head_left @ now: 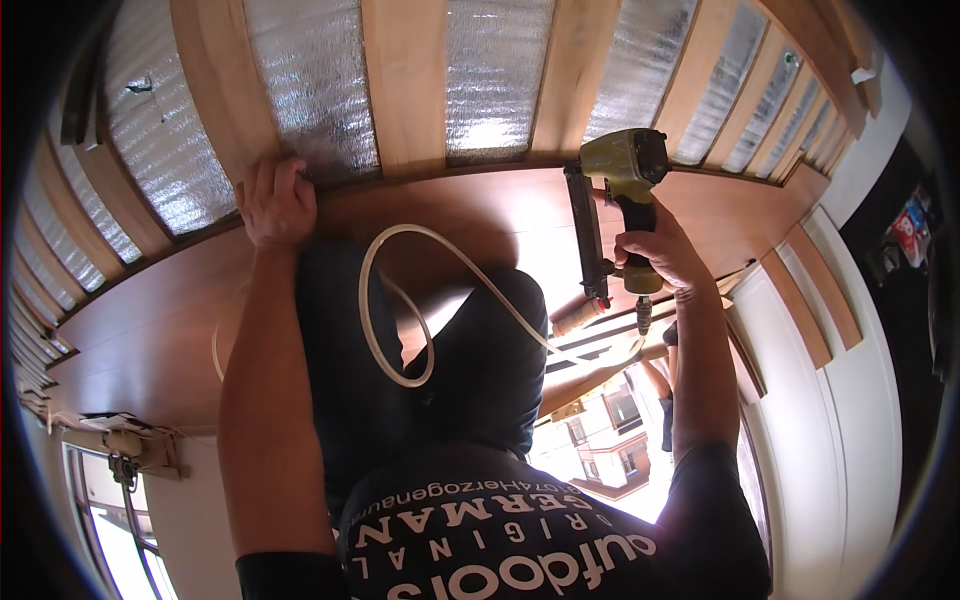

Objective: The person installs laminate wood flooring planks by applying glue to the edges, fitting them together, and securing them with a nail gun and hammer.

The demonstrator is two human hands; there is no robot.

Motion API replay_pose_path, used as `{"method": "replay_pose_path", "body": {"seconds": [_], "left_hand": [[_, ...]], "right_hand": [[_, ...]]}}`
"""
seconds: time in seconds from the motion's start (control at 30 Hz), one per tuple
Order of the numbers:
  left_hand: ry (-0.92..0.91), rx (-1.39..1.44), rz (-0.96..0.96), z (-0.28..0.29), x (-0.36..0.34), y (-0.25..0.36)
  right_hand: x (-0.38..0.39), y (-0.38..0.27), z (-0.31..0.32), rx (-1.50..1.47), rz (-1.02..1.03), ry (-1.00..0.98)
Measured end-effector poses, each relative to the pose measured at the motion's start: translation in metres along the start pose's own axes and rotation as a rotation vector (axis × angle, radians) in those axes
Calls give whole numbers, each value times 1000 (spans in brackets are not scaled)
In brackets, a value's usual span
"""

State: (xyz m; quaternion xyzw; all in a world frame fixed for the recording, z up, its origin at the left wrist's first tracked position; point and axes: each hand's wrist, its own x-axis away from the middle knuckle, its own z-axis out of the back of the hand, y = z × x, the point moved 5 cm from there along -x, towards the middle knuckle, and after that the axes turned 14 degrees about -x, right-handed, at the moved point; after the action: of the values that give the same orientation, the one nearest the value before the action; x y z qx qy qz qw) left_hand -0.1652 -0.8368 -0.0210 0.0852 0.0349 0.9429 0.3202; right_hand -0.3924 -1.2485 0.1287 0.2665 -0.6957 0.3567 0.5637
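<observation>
Single head view, fisheye, close behind a person [470, 430], facing wood panels [420, 210] and foil-backed battens [405, 80]. Edges bend at the rim. No second view to compare.

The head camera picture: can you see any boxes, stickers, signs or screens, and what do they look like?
Colourful packages: far right edge, against a dark background, small red, white and blue shapes, too blurred to tell more.
Lettering on the dark shirt: bottom middle, white printed rows.
No signs or screens show.
</observation>
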Motion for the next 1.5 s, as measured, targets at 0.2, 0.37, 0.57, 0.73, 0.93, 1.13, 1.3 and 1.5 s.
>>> {"method": "replay_pose_path", "body": {"seconds": [0.2,0.37,0.57,0.73,0.93,1.13,1.3,1.5], "left_hand": [[-70,-7,23,-3,0,-2],[-60,-13,1,0,1,0],[-32,-10,-12,0,1,2],[-32,10,-6,-2,4,1],[-3,-38,-24,-4,0,2],[37,-42,-37,-7,3,0],[-1,-66,0,-20,9,-10],[28,-17,-28,-31,17,-19]], "right_hand": [[14,9,7,35,1,166],[31,-1,12,-53,180,251],[11,9,-5,-56,72,132],[7,-1,-4,-54,32,45],[8,7,-11,-31,48,87],[40,49,-60,-97,107,133],[45,58,-33,-174,177,167],[79,83,29,-139,254,380]]}}
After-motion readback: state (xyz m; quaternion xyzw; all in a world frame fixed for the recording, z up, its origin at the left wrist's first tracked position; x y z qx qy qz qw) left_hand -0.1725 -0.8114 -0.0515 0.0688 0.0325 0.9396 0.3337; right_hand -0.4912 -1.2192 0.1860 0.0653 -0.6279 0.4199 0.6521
